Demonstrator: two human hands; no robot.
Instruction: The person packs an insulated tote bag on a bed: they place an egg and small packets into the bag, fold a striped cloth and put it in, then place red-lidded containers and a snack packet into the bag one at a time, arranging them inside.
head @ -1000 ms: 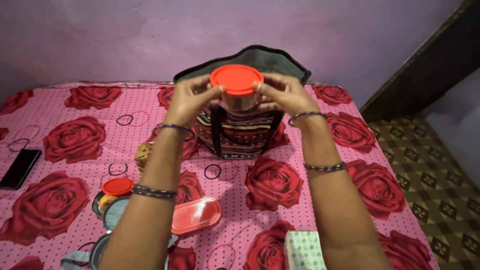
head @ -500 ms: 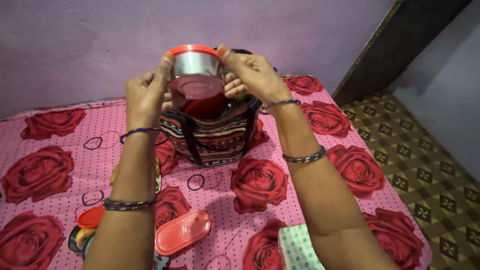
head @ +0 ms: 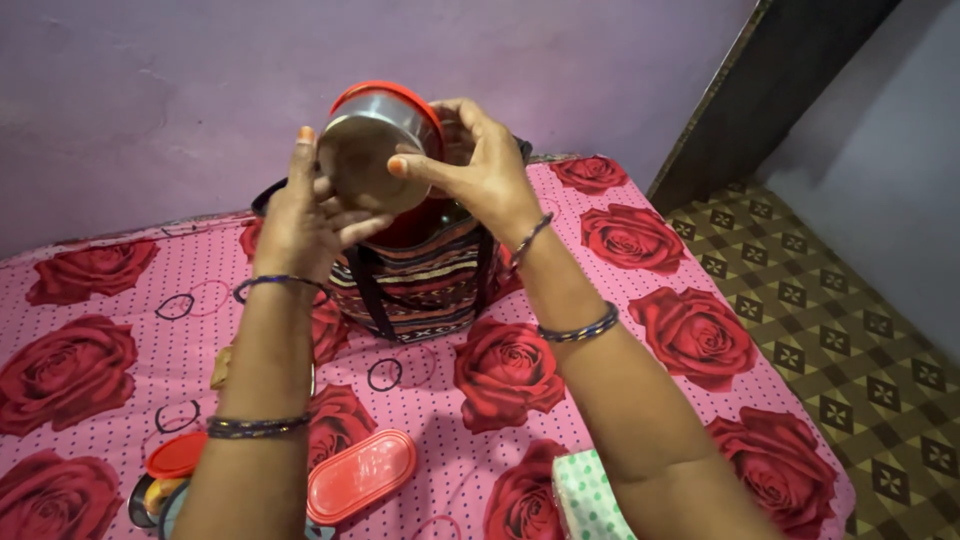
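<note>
Bedsheet [head: 620, 400], pink with red roses, carries everything. Striped bag [head: 420, 280] stands open at its far side. Steel container [head: 375, 150] with red lid, tilted bottom toward camera, is held above the bag mouth: left hand [head: 300, 215] cups its underside, right hand [head: 480, 170] grips its side. Red oval lid [head: 360, 475] lies nearer than the bag. Judged: container mid-handling over the bag; next needs levelling, lid up.

Home bedroom: rose-print bedsheet [head: 690, 330], purple wall [head: 150, 100]

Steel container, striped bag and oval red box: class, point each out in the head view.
steel container [head: 362, 160], head view, on its round base.
striped bag [head: 432, 280], head view, on its front panel.
oval red box [head: 361, 476], head view, on its lid.
</note>
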